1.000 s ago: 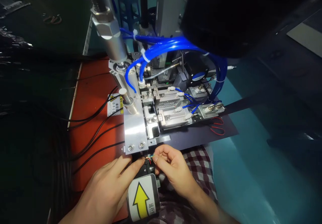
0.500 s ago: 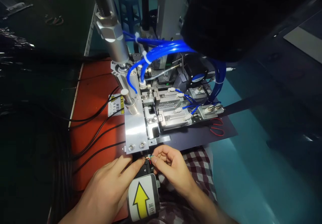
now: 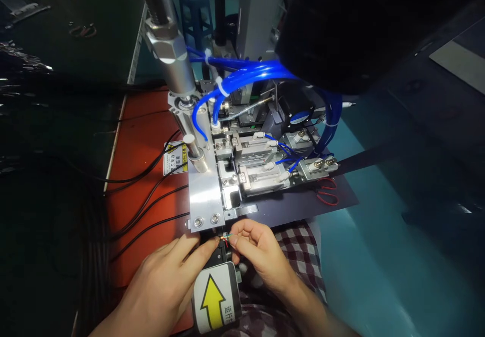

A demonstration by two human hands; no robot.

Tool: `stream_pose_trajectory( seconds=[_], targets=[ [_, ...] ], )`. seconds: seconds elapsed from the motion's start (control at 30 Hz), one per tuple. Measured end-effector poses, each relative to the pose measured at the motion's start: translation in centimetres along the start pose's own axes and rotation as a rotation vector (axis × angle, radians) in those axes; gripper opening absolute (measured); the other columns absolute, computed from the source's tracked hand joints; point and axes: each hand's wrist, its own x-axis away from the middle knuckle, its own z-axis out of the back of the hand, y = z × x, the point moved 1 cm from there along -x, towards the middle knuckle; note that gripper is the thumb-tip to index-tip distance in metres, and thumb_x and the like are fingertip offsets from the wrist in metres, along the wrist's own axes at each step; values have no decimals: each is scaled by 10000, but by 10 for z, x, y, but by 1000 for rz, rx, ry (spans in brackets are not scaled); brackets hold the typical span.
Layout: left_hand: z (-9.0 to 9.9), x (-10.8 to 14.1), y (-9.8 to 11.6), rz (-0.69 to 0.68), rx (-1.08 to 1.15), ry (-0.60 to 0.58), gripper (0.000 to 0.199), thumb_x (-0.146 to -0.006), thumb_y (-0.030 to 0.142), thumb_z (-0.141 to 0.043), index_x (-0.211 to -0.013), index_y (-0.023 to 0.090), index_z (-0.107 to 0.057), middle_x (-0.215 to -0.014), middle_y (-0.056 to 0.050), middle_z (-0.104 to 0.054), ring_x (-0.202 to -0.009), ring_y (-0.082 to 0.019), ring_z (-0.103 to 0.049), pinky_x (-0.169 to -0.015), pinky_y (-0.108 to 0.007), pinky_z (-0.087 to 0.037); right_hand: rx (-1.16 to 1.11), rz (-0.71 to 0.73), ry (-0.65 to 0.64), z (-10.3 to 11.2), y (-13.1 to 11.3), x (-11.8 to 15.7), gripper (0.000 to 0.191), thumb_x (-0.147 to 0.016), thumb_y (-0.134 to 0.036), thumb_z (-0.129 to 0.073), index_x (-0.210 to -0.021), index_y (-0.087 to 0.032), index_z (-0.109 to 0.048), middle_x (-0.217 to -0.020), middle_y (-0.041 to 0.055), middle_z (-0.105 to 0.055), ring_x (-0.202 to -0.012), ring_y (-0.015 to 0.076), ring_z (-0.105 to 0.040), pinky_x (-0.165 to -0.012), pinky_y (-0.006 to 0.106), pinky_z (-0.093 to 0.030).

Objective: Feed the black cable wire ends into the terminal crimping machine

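Note:
A small bundle of thin coloured wires (image 3: pixel 226 237), green, red and whitish, spans the short gap between my hands at the front end of the machine. My right hand (image 3: pixel 257 251) pinches its right end between thumb and forefinger, with the other fingers curled. From the left, my left hand (image 3: pixel 166 271) has a fingertip pressed against the other end, over a black track (image 3: pixel 219 256). Its remaining fingers bend down beside the metal plate (image 3: pixel 204 200), their tips partly hidden. What the wires end in is too small to make out.
Close below my hands is a cover with a yellow arrow (image 3: pixel 212 301). Metal clamping slides (image 3: pixel 261 175) and blue air hoses (image 3: pixel 257 71) fill the machine beyond. Black cables (image 3: pixel 151 218) cross the orange surface (image 3: pixel 132 175) on the left. A red loop (image 3: pixel 328 191) lies right.
Both hands hold nearly the same place. The wires at my right fingertips have shifted very slightly; the whole view has moved a few pixels.

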Motion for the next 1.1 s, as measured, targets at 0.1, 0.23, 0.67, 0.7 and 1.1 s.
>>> stream_pose_trajectory(
  seconds=[0.1,0.23,0.67,0.7,1.1],
  targets=[
    [1,-1,1,-8,-26,-2,336,-955,220,-295,-1145,220,-572,-877,-38,-613,-689,-144,-604,-615,-237,-474,1,-1,-25,2,1,0,295,-725,-422,-693,-733,-160,-558,-512,-48,-551,-485,88,-481,-535,232,-365],
    [1,0,2,0,-37,-3,345,-956,210,-280,-1154,217,-563,-879,-40,-609,-692,-148,-603,-617,-245,-468,7,-8,-31,2,0,1,284,-741,-412,-679,-739,-158,-554,-517,-46,-553,-492,87,-483,-544,232,-370],
    [3,-2,2,-8,-14,2,350,-948,191,-295,-1133,210,-591,-857,-46,-620,-667,-141,-611,-584,-233,-489,149,86,30,3,-5,4,233,-790,-383,-624,-769,-155,-581,-654,-14,-573,-565,114,-557,-561,247,-417],
    [4,-2,2,-7,-11,2,348,-940,177,-307,-1128,206,-599,-849,-47,-621,-664,-141,-611,-582,-232,-492,159,104,42,2,-4,4,227,-799,-379,-614,-771,-157,-579,-667,-12,-571,-576,117,-563,-566,249,-423],
    [3,-1,0,-43,-53,-8,353,-945,173,-280,-1146,193,-569,-881,-60,-622,-701,-154,-625,-607,-243,-501,498,204,138,-6,-12,7,166,-842,-277,-518,-710,-177,-516,-608,-26,-498,-546,111,-475,-521,246,-391]
  ],
)
